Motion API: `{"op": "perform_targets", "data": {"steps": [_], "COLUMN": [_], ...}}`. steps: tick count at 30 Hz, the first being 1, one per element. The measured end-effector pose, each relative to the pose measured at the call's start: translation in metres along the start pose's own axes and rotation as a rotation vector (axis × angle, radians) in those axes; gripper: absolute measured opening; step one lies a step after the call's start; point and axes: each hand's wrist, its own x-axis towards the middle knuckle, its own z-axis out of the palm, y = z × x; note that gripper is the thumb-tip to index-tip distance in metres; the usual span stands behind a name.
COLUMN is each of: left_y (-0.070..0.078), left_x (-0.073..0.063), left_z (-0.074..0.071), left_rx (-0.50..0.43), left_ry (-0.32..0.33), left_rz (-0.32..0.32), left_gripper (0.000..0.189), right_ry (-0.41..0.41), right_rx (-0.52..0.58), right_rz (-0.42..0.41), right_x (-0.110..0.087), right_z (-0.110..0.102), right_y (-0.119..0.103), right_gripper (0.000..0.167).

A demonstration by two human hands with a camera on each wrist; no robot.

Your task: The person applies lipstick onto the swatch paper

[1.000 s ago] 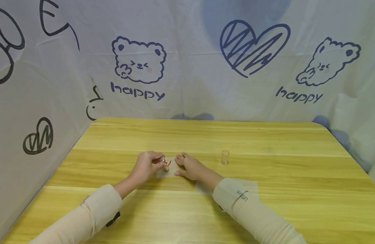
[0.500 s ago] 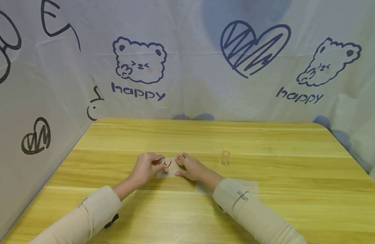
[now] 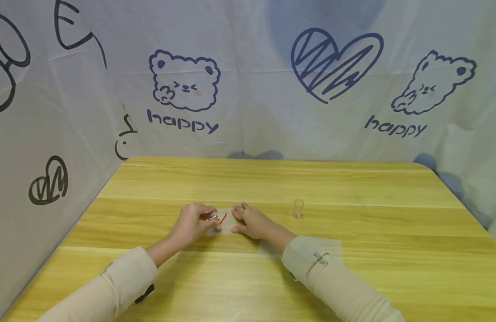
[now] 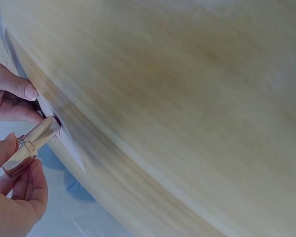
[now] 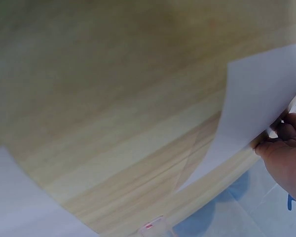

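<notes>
A lipstick (image 4: 37, 140) in a shiny gold tube is pinched between the thumb and fingers of my left hand (image 3: 191, 223). Its tip points down at a small white paper sheet (image 3: 228, 228) on the table. A short slanted red line (image 3: 223, 218) marks that sheet, close beside the lipstick. Whether the tip touches the paper is too small to tell. My right hand (image 3: 253, 222) rests at the sheet's right edge, fingers spread and holding nothing.
A clear cap (image 3: 298, 209) with a pinkish rim stands upright on the wood-grain table (image 3: 352, 197), right of the hands. A second white sheet (image 3: 330, 247) lies partly under the right forearm. Behind the table hangs a white cloth (image 3: 256, 125) with drawings.
My left hand has shifted slightly toward the near left with the lipstick, and the visible red line has grown longer. The right hand stays in place.
</notes>
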Motion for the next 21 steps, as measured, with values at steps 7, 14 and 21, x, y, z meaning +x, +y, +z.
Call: {"op": "perform_targets", "data": {"steps": [7,14,21], "left_y": [0.0021,0.0036,0.0056], "left_x": [-0.0003,-0.0016,-0.0030], "left_z": [-0.0020,-0.0058,-0.0091], "left_rx": [0.022,0.015,0.017], "left_ry": [-0.016,-0.052,-0.083], "left_rz": [-0.015,0.002,-0.005], "left_gripper": [0.025,0.024,0.023], "right_ry": [-0.011,-0.010,-0.007], "right_rx": [0.005,-0.019,-0.004], "right_rz": [0.027,0.029,0.034], "right_x": [-0.0002,0.0008,0.0010], "right_z": [-0.0011,-0.0006,-0.0005], "right_y": [-0.0026,-0.0023,-0.0025], "right_gripper": [0.060,0.060,0.060]}}
